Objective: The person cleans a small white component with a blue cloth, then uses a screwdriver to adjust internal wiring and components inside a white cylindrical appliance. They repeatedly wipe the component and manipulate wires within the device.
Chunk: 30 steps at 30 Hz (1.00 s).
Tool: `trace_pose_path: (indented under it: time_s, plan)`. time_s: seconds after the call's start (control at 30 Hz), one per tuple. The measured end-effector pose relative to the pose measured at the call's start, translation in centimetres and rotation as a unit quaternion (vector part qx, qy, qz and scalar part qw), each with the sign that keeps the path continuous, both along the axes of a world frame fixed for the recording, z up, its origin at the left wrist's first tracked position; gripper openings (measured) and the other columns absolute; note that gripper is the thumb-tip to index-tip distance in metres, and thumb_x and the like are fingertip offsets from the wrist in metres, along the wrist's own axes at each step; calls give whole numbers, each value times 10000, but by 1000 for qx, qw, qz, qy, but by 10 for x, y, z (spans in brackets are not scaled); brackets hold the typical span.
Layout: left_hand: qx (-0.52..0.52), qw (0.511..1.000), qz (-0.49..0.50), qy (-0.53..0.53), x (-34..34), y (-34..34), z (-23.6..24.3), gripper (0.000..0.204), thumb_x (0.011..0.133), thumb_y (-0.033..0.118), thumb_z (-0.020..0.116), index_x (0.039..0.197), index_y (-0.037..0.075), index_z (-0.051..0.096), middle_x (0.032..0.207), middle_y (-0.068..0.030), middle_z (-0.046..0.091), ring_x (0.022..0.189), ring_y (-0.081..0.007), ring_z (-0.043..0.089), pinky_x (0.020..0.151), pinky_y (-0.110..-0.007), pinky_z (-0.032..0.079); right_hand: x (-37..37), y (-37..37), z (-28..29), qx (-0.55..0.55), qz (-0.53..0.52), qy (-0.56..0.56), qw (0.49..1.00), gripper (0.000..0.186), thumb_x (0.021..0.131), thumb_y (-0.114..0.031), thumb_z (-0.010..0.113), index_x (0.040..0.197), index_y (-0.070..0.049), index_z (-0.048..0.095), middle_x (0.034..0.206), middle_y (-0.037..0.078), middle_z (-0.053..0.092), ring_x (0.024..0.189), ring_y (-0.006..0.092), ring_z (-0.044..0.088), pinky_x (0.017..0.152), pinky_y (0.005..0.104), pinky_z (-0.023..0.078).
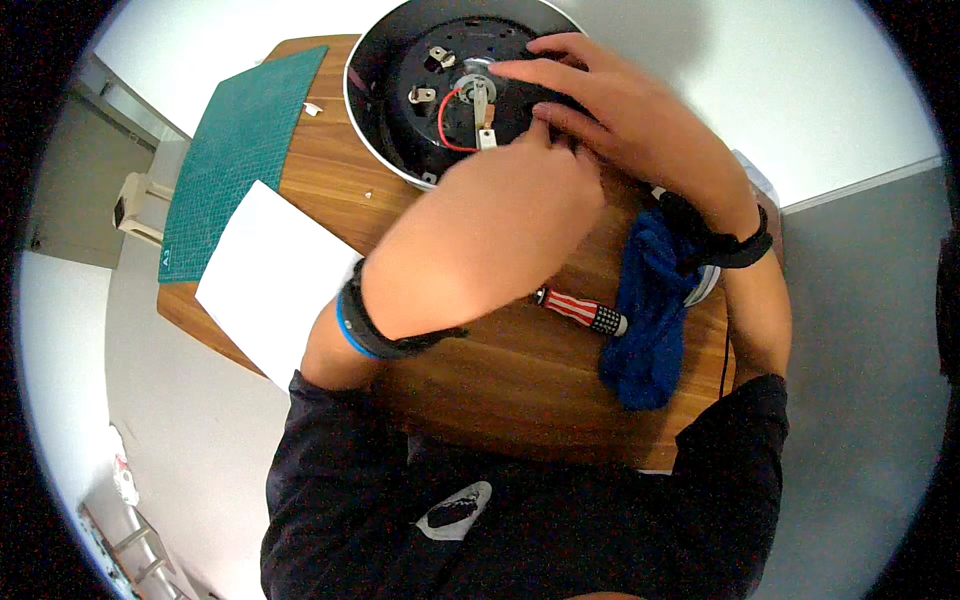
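Note:
A round black appliance housing (415, 130) with a pale rim lies at the far middle of the table, its inside facing up. Metal brackets, a round central part (477, 88) and a red wire (441, 120) show in it. My left hand (510, 215) reaches over its near right edge. The fingers are curled at the housing's right side, and whatever they hold is hidden. From the right, my right hand (625, 110) lies across the housing, fingers apart, two fingertips over the inside. Its thumb is close to my left fingers.
A wooden table (480, 370) bears a green cutting mat (235, 160), white paper (280, 260), a striped red-and-white screwdriver handle (580, 310) and a blue cloth (640, 330). A white wall (800, 90) and a grey panel (860, 290) stand at the right.

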State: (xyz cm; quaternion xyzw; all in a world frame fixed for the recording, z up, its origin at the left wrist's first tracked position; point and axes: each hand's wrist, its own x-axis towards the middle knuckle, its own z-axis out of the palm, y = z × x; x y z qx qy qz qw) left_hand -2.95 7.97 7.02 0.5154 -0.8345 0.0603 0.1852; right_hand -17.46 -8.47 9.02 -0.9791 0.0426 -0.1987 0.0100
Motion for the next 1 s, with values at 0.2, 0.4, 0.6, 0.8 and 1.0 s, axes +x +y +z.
trace_pose_path:
  time_s: [0.2, 0.4, 0.6, 0.8, 1.0]
  plan:
    - [21, 998, -50, 37, 33, -6, 14, 207, 976, 238, 688, 1062, 58, 743, 976, -180, 740, 912, -411, 721, 834, -506, 574, -4, 9, 3, 1, -7, 34, 999, 558, 990, -163, 697, 1519, -292, 573, 1501, 214, 519, 1315, 457, 576, 1107, 492, 518]
    - [-73, 985, -89, 130, 65, -10, 48, 195, 901, 86, 763, 1081, 16, 736, 981, -149, 744, 954, -360, 727, 833, -414, 581, -31, 8, -13, 17, -37, 19, 999, 667, 974, -85, 691, 1552, -370, 519, 1588, 203, 439, 1387, 481, 521, 1159, 519, 486]
    - [-28, 970, 195, 140, 52, -7, 69, 459, 1047, 251, 661, 1455, 55, 579, 1394, -217, 637, 1164, -363, 712, 1030, -441, 562, -53, 6, -31, 61, -80, 13, 995, 743, 968, -7, 657, 1567, -409, 482, 1621, 211, 388, 1404, 507, 502, 1144, 521, 509]
    - [60, 965, 139, 213, 35, -11, 66, 476, 1085, 301, 620, 1519, 119, 545, 1532, -283, 537, 1183, -373, 701, 998, -445, 575, -72, 4, -45, 64, -104, -10, 992, 737, 980, -10, 646, 1575, -409, 472, 1628, 229, 374, 1367, 511, 539, 1088, 501, 558]
    - [180, 971, 64, 145, 36, -23, 75, 495, 952, 223, 718, 1361, -41, 626, 1506, -363, 474, 1064, -404, 738, 966, -435, 602, -85, 13, -51, 72, -108, -37, 991, 712, 979, -20, 660, 1574, -368, 482, 1643, 215, 368, 1381, 495, 538, 1091, 504, 553]
